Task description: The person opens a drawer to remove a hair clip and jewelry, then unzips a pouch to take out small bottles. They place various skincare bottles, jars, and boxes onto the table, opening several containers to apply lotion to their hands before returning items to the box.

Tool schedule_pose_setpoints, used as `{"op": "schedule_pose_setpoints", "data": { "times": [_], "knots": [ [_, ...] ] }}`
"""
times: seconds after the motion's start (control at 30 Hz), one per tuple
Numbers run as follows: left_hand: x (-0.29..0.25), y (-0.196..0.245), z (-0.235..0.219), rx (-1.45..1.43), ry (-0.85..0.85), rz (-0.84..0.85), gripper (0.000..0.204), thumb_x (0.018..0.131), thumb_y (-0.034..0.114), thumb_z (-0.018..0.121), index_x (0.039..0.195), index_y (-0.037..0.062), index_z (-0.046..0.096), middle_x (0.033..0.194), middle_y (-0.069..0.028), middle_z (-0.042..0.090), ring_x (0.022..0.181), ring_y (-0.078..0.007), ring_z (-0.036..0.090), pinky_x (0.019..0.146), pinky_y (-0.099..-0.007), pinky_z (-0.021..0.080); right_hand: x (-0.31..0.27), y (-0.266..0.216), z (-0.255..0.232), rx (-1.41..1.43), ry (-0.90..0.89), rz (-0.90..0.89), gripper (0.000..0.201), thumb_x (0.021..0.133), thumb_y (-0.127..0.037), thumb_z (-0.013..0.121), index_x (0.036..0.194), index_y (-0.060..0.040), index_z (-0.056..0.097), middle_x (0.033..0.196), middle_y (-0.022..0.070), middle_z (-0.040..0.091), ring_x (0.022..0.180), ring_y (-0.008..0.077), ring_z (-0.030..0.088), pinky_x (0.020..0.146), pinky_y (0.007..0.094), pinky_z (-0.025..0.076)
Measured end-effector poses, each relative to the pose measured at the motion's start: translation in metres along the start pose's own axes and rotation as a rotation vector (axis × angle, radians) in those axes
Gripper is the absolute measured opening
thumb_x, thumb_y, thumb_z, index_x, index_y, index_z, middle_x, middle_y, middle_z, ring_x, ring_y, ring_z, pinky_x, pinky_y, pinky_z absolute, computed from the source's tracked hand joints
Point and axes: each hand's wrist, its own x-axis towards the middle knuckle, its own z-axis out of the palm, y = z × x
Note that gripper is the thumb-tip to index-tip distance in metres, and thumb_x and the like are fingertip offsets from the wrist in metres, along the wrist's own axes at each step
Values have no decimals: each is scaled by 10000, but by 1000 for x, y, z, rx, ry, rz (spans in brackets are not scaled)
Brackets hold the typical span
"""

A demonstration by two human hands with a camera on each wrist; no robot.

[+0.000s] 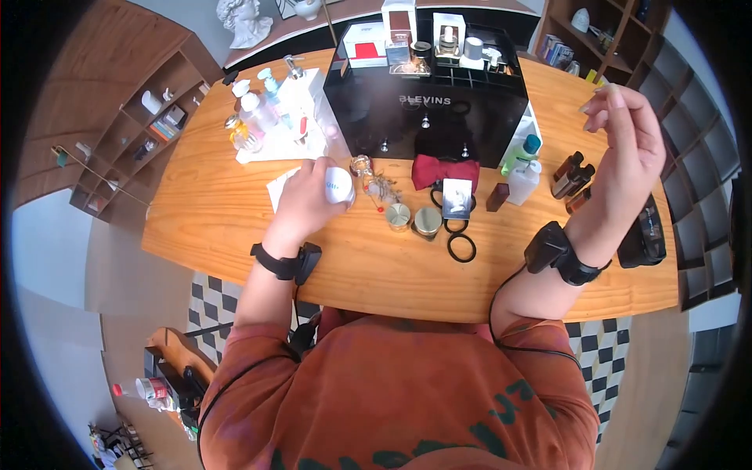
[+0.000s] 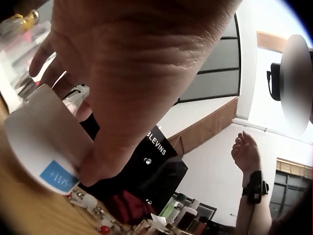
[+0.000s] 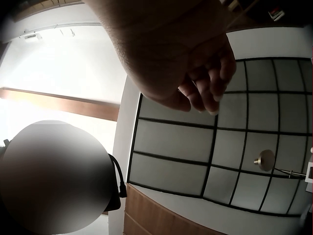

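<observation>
My left hand [image 1: 304, 202] grips a white round tub [image 1: 340, 188] near the front left of the black box. In the left wrist view, the thumb presses the side of the tub [image 2: 41, 129] beside its blue label, and the fingers reach round its far side. A flat white sheet [image 1: 276, 188] shows partly from under this hand. Raised over the table's right side, my right hand [image 1: 633, 141] holds nothing. Its fingers are loosely bent, as the right wrist view also shows.
A black BLEVINS box [image 1: 368, 117] stands at the back with small boxes on top. To its left, a white tray [image 1: 274, 149] carries pump bottles. In front lie a red bow [image 1: 446, 172], gold-lidded jars [image 1: 428, 222] and black rings [image 1: 461, 248]. Brown bottles [image 1: 572, 176] stand right.
</observation>
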Motion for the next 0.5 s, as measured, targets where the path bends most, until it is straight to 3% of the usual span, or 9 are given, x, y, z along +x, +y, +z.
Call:
{"op": "schedule_pose_setpoints", "data": {
  "times": [0.17, 0.27, 0.33, 0.4, 0.43, 0.47, 0.5],
  "knots": [
    [-1, -6, 13, -2, 4, -36, 656, 720, 272, 839, 1282, 94, 552, 1135, -223, 614, 1104, -427, 612, 968, -482, 492, -1, 19, 14, -18, -58, 112, 118, 989, -123, 686, 1030, -17, 716, 895, 22, 718, 804, 61, 619, 712, 213, 462],
    [-2, 6, 1, 88, -40, -54, 696, 749, 299, 841, 1330, 62, 540, 1267, -209, 588, 1198, -414, 585, 999, -469, 491, -2, 45, 22, -38, -58, 149, 104, 979, -108, 696, 1048, -31, 705, 930, -4, 698, 809, 55, 597, 734, 210, 465],
    [-1, 15, -3, -104, 142, 184, 657, 799, 281, 826, 1331, 36, 530, 1345, -215, 550, 1272, -423, 535, 1062, -455, 455, -4, 66, 29, -127, -46, 153, 111, 961, -100, 707, 1046, -30, 701, 928, -13, 688, 809, 63, 573, 734, 218, 467],
    [7, 26, 1, -242, 189, 254, 619, 825, 260, 812, 1325, 33, 527, 1356, -215, 542, 1292, -419, 517, 1083, -436, 439, -6, 85, 44, -225, -38, 156, 146, 927, -99, 731, 1053, -34, 697, 928, -14, 680, 835, 73, 567, 736, 228, 473],
    [10, 34, 4, -371, 230, 311, 581, 851, 238, 798, 1319, 29, 524, 1367, -214, 533, 1312, -415, 499, 1105, -417, 424, -4, 92, 48, -298, -60, 186, 187, 916, -112, 742, 1077, -32, 690, 970, 27, 681, 868, 105, 597, 774, 258, 496],
    [9, 42, 7, -552, 210, 328, 525, 870, 190, 786, 1300, 33, 527, 1347, -183, 528, 1296, -359, 508, 1100, -403, 421, -1, 108, 51, -386, -85, 147, 216, 909, -126, 743, 1094, -30, 685, 1009, 67, 682, 910, 150, 620, 810, 294, 511],
    [7, 42, 13, -561, 209, 345, 525, 870, 190, 786, 1300, 33, 527, 1347, -183, 528, 1296, -359, 508, 1100, -403, 421, 4, 121, 54, -474, -110, 108, 246, 902, -140, 744, 1111, -27, 679, 1047, 107, 683, 951, 196, 643, 846, 329, 525]
  ]
}}
